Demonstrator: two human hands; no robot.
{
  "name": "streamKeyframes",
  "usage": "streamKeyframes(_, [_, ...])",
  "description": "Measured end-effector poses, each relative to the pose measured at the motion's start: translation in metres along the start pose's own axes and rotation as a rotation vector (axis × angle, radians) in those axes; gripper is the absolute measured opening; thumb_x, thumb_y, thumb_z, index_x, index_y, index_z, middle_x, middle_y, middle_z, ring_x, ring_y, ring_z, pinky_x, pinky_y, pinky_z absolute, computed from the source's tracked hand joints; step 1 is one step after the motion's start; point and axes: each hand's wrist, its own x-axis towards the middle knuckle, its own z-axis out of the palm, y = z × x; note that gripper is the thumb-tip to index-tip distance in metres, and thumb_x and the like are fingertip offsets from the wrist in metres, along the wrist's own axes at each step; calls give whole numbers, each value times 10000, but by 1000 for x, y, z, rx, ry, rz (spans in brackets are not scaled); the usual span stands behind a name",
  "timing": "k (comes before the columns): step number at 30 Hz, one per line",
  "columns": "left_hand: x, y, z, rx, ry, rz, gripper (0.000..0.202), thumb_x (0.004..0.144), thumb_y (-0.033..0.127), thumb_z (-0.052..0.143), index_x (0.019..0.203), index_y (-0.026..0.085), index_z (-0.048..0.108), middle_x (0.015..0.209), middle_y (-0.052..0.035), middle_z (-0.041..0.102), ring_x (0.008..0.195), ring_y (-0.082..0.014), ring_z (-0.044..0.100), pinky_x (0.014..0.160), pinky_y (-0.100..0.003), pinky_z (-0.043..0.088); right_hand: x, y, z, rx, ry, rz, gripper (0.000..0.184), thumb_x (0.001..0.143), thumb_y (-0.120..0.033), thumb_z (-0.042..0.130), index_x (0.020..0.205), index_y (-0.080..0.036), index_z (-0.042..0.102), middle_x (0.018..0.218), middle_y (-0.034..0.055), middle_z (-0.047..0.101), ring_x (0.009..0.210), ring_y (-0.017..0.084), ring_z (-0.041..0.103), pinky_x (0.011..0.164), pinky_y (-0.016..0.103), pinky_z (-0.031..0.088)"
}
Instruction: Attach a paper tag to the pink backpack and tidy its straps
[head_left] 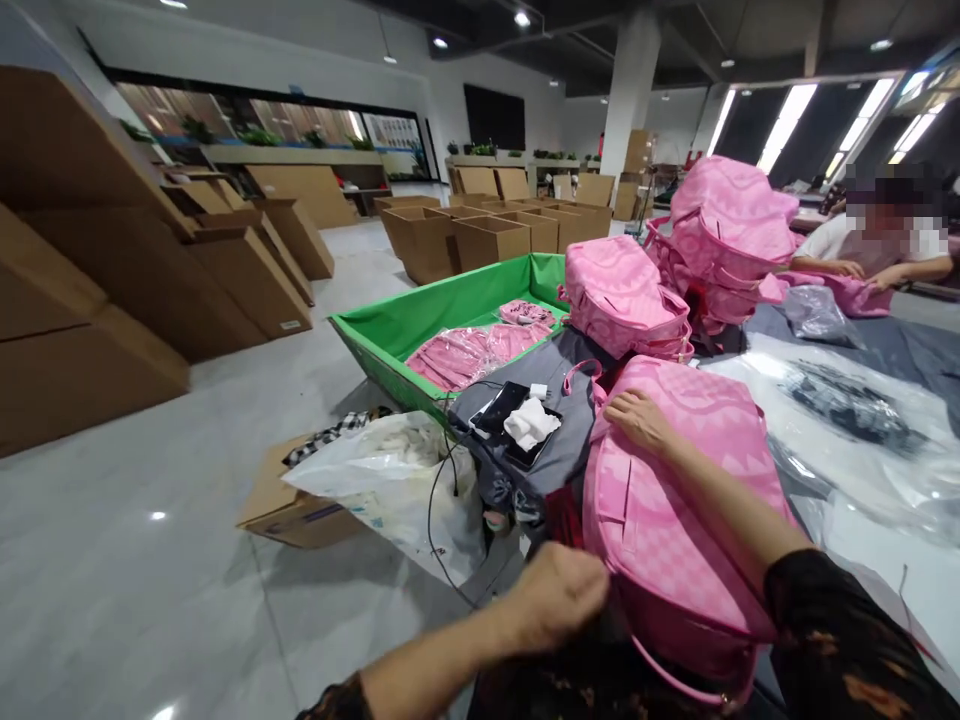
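Lying at the near edge of the grey-covered counter (574,455), a pink backpack (660,530) sits right up against the person working on it. The right hand (637,415) reaches across its top, fingers bent at the far edge — whether they grip or merely press, I can't tell. The left hand (562,600), a bit blurred, is balled into a fist just beside the bag's side; I can't see anything in it. Past the bag, dark devices (534,457) lie with a crumpled white tissue (530,424) on top, and two more pink backpacks (622,295) stand piled close behind. Over to one side there's a green bin (442,292) holding pink wrapped pieces (450,357), with a stuffed white plastic bag (405,480) nearer — and across the counter, a co-worker (862,245) has both hands on pink fabric (855,296).
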Motion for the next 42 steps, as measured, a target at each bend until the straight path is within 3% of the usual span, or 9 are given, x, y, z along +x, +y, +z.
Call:
streamKeyframes(5, [34, 66, 69, 22, -121, 324, 288, 1007, 292, 493, 751, 190, 577, 560, 26, 531, 451, -105, 434, 452, -238, 276, 0, -17, -17, 34, -22, 96, 221, 1000, -172, 489, 1075, -139, 694, 1005, 138, 685, 928, 244, 555, 859, 363, 364])
streamKeyframes(9, [61, 59, 69, -154, 31, 88, 393, 1038, 311, 414, 705, 186, 580, 537, 9, 520, 472, -108, 462, 493, -219, 319, -65, -40, -60, 146, 22, 241, 233, 1042, -197, 441, 1118, -149, 656, 975, 96, 656, 801, 181, 537, 718, 301, 361])
streamKeyframes(13, [61, 50, 50, -561, 26, -185, 404, 1006, 405, 424, 719, 184, 603, 515, 29, 526, 464, -97, 445, 512, -214, 340, -164, -103, -98, 171, 70, 115, 216, 1060, -229, 436, 1096, -166, 640, 836, 33, 617, 670, 140, 486, 614, 273, 341])
streamKeyframes(18, [51, 73, 49, -817, 35, -268, 407, 849, 540, 607, 738, 153, 663, 578, 20, 579, 525, -95, 468, 542, -215, 370, -215, -162, -76, -11, 216, 197, 215, 1051, -218, 480, 1144, -146, 660, 881, 85, 676, 782, 173, 608, 649, 289, 444])
streamKeyframes(23, [59, 77, 51, -1201, 72, -777, 637, 705, 779, 624, 594, 151, 626, 483, -39, 580, 425, -126, 502, 417, -233, 375, -203, -191, -42, 78, 552, 534, 214, 1023, -154, 521, 1159, -193, 681, 915, 69, 707, 830, 146, 667, 649, 231, 508])
streamKeyframes(27, [73, 75, 52, -1253, 254, -873, 481, 551, 595, 784, 588, 131, 663, 498, -56, 629, 402, -124, 516, 364, -218, 328, -212, -214, -38, 196, 794, 793, 171, 993, -144, 584, 1081, -218, 710, 869, 35, 704, 764, 129, 659, 657, 225, 534])
streamKeyframes(33, [49, 76, 53, -1073, 323, -667, 486, 709, 510, 706, 378, 205, 523, 347, -23, 493, 405, -132, 524, 474, -256, 453, -275, -154, -47, 437, 978, 1389, 211, 922, -402, 696, 870, -204, 744, 807, 32, 709, 710, 161, 630, 647, 278, 513])
streamKeyframes(39, [29, 59, 46, -970, 249, -642, 540, 779, 538, 677, 369, 224, 520, 385, -43, 546, 487, -171, 608, 593, -298, 534, -255, -33, -22, 640, 868, 1400, 275, 835, -450, 739, 782, -186, 686, 813, 25, 698, 766, 164, 606, 788, 302, 518])
streamKeyframes(42, [36, 48, 40, -892, 224, -598, 522, 836, 574, 616, 469, 203, 604, 505, -68, 647, 629, -200, 694, 700, -311, 573, -243, -17, -2, 750, 746, 1517, 233, 950, -386, 588, 860, -177, 637, 834, 29, 670, 781, 164, 607, 811, 308, 510])
